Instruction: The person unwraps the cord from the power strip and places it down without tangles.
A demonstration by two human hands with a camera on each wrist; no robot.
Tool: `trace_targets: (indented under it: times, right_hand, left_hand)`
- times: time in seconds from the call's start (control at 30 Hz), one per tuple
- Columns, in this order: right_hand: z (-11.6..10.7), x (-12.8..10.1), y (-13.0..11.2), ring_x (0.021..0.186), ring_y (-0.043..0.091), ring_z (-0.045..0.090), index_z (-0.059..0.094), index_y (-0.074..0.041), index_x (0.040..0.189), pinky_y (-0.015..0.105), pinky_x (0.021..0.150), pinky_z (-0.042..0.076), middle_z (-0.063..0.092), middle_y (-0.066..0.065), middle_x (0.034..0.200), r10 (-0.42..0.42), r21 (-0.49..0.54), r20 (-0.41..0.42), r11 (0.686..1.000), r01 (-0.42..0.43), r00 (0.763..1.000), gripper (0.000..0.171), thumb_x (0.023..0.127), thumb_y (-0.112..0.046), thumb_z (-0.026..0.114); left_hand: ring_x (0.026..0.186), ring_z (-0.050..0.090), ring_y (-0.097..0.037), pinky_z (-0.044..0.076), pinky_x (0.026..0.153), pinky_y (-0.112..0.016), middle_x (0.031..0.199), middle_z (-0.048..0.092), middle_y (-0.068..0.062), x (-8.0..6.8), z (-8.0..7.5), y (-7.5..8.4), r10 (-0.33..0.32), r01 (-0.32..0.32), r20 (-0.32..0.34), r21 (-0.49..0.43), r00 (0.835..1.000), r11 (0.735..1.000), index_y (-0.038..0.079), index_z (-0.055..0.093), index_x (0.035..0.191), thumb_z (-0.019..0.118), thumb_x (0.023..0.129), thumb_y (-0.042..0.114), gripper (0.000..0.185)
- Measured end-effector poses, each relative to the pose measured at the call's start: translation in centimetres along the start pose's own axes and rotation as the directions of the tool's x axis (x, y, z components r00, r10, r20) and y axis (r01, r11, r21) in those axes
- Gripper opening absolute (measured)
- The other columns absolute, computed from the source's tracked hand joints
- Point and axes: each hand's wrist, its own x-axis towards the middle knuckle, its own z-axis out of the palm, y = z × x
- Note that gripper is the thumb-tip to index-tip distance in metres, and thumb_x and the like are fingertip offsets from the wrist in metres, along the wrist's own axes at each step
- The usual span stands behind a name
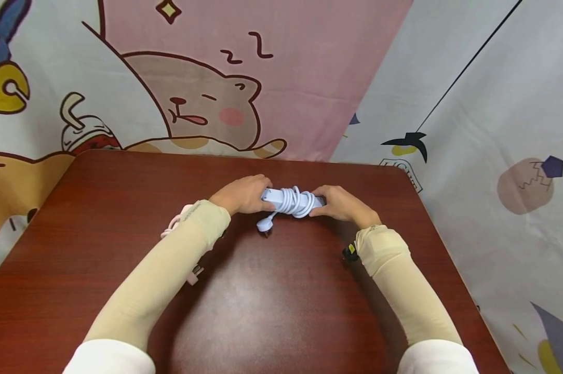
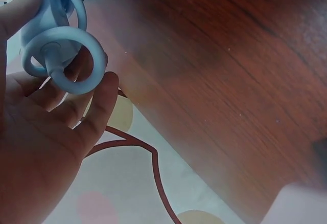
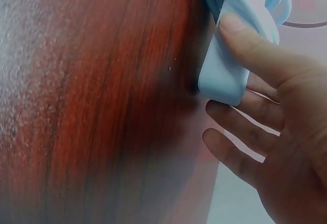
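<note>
A pale blue-white power strip (image 1: 291,201) with its cable wound round the middle lies between my two hands, just above the far half of the red-brown table (image 1: 281,301). My left hand (image 1: 245,195) grips its left end. In the left wrist view the thumb (image 2: 18,9) presses the strip and the cable loops (image 2: 64,55) lie over the fingers (image 2: 94,106). My right hand (image 1: 341,203) holds the right end; its thumb (image 3: 253,47) lies on the strip's end (image 3: 222,78), with the other fingers behind it. The plug (image 1: 265,226) hangs down toward the table.
A pink cable or similar object (image 1: 174,226) lies on the table, partly hidden under my left forearm, with a small plug-like piece (image 1: 195,274) nearer me. Cartoon-printed cloth (image 1: 206,104) hangs behind and to the right of the table.
</note>
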Motion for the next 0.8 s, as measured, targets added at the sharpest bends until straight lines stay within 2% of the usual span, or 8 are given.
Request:
trace_targets:
  times: [0.3,0.5,0.8]
  right_hand:
    - [-0.1,0.3,-0.4,0.122,0.030,0.064,0.065,-0.001,0.131,0.047,0.106,0.050,0.069,0.015,0.130,-0.039,-0.016,-0.022,0.999,0.039,0.999,0.056,0.088,-0.034,0.080]
    - [-0.5,0.5,-0.8,0.122,0.030,0.064,0.065,-0.001,0.133,0.048,0.106,0.049,0.069,0.016,0.129,-0.064,0.009,-0.079,0.998,0.065,0.995,0.056,0.090,-0.033,0.079]
    - [-1.4,0.3,-1.4,0.105,0.027,0.065,0.065,0.001,0.130,0.045,0.096,0.052,0.071,0.014,0.117,-0.126,-0.016,-0.183,0.992,0.125,0.975,0.052,0.090,-0.030,0.079]
  left_hand:
    - [0.111,0.058,-0.022,0.047,0.101,-0.039,0.126,0.059,-0.008,-0.2,0.2,-0.4,0.008,-0.008,0.000,-0.025,1.000,1.000,0.006,0.060,0.130,0.070,0.095,0.038,0.048]
    - [0.112,0.057,-0.024,0.047,0.103,-0.041,0.126,0.058,-0.010,-0.4,-0.3,-0.8,0.010,-0.011,-0.016,-0.032,1.000,0.999,0.003,0.060,0.128,0.068,0.097,0.035,0.045]
    - [0.113,0.056,-0.025,0.045,0.105,-0.042,0.126,0.055,-0.009,-0.8,-1.6,-0.7,-0.004,0.000,-0.050,-0.071,0.999,0.997,0.004,0.057,0.131,0.065,0.099,0.034,0.044]
